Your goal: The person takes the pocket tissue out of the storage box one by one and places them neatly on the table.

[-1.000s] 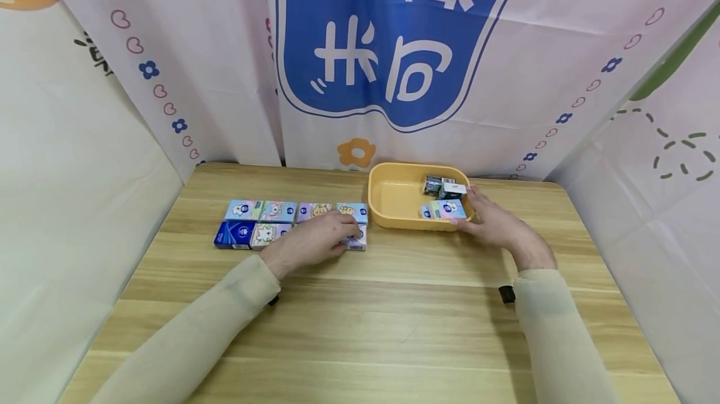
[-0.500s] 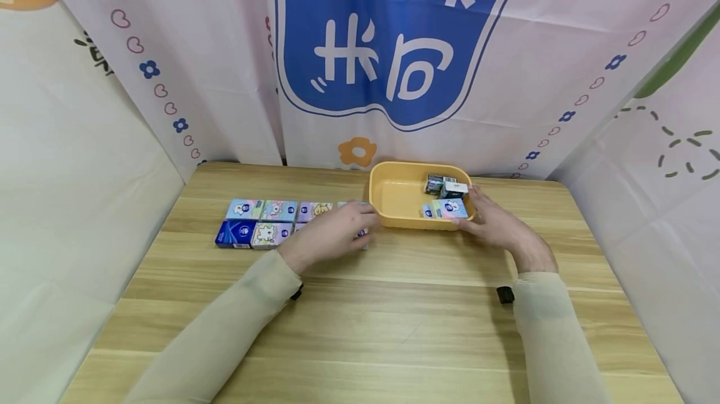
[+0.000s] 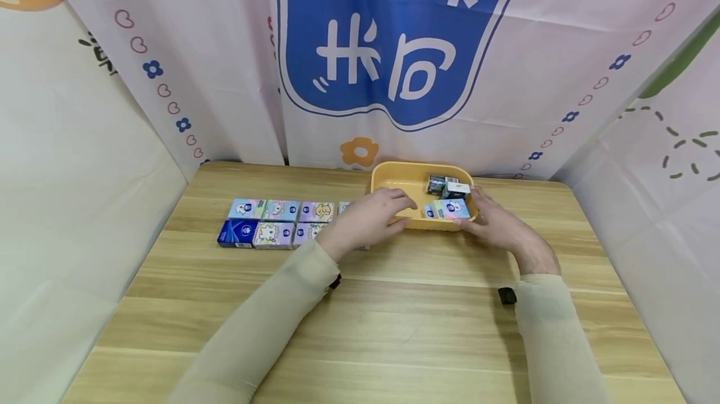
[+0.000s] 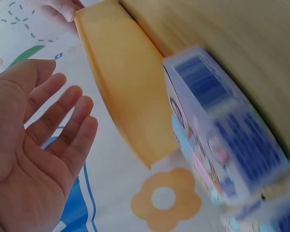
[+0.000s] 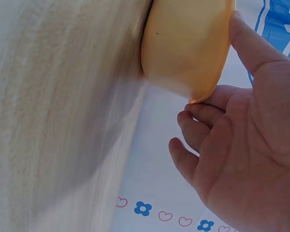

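Observation:
My left hand [image 3: 368,219] is over the front left rim of a yellow plastic basket [image 3: 405,169]. In the left wrist view, its fingers [image 4: 63,116] are loosely bent with nothing between them. My right hand [image 3: 500,222] holds the basket's front right corner; the right wrist view has the thumb on one side and fingers under the rim. Inside the basket, on the right, are a pastel tissue pack [image 3: 452,209] and dark green packs [image 3: 435,184]. Left of it, tissue packs stand in two rows, including a dark blue pack [image 3: 238,234]; my left hand hides the right-hand ones.
The wooden table [image 3: 416,329] extends in front of the basket and packs. A printed cloth [image 3: 315,135] hangs behind the table's back edge, and white cloth [image 3: 73,216] hangs at the sides.
My left hand has moved right, from the right end of the tissue-pack rows to over the basket's rim. The right hand stays at the basket's corner.

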A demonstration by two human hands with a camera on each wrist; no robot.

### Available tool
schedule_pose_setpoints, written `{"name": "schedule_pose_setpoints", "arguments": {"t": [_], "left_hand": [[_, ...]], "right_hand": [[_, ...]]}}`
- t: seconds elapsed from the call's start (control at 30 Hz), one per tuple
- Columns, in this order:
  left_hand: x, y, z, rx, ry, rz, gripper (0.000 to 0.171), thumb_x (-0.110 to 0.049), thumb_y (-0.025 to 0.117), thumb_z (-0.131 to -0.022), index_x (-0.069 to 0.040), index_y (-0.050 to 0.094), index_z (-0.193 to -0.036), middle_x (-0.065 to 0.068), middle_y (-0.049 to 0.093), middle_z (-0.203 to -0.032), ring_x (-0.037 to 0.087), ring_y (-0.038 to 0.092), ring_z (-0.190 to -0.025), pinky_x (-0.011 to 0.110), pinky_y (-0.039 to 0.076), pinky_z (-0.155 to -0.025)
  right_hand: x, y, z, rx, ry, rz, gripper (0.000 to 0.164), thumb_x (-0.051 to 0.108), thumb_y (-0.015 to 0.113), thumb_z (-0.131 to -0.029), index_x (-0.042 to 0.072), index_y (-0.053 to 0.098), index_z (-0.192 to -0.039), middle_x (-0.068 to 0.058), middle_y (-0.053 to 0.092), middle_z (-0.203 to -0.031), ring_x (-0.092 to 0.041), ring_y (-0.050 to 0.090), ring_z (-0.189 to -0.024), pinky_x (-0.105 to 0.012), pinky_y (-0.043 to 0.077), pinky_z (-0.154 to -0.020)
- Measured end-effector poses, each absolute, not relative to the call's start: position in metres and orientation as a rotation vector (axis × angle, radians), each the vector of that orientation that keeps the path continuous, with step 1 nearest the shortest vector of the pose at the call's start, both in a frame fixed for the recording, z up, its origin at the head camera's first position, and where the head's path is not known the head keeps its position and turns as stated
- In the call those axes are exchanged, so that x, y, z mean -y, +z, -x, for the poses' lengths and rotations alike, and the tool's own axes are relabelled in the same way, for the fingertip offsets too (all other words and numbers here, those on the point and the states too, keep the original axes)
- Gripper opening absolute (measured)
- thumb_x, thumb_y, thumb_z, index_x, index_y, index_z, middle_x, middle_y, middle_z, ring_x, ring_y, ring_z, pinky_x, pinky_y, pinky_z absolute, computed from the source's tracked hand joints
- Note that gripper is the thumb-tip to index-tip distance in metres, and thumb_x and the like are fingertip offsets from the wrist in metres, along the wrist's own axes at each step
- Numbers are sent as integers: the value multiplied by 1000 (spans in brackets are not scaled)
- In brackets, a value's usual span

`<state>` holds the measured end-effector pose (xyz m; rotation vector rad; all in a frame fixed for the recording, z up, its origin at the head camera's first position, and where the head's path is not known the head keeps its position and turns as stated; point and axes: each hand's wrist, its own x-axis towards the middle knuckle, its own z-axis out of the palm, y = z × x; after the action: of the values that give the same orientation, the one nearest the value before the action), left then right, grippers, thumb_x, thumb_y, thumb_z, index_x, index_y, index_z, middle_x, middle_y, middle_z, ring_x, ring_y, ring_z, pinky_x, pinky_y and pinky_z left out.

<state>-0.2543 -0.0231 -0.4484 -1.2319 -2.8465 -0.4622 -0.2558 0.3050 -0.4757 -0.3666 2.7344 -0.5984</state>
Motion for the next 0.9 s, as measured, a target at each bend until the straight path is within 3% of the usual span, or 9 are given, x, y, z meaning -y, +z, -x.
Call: {"name": "schedule_pose_setpoints", "arguments": {"t": [0.4,0.63,0.9], "left_hand": [[-15,-462,274,2857,-578,1200,38,-31,64,-105,-19,64,-141,0,67,-140,19,65,-129,37,54,-116],[-45,-460,285,2917,-582,1107,50,-34,63,-106,-23,54,-153,-1,56,-158,19,56,-145,37,47,-124],[-77,-465,301,2917,-563,1038,54,-33,61,-106,-19,50,-157,-1,54,-161,16,53,-148,33,43,-127]], "right_hand": [[-305,-477,258,-2734,-598,360,108,74,48,-100,5,1,-169,-18,-7,-178,-45,1,-165,-66,9,-134],[-306,-478,258,-2730,-616,372,107,73,49,-101,5,2,-169,-17,-8,-178,-45,1,-165,-67,10,-134],[-306,-478,258,-2725,-648,378,106,70,51,-101,6,1,-169,-17,-8,-178,-47,3,-165,-69,11,-133]]}}
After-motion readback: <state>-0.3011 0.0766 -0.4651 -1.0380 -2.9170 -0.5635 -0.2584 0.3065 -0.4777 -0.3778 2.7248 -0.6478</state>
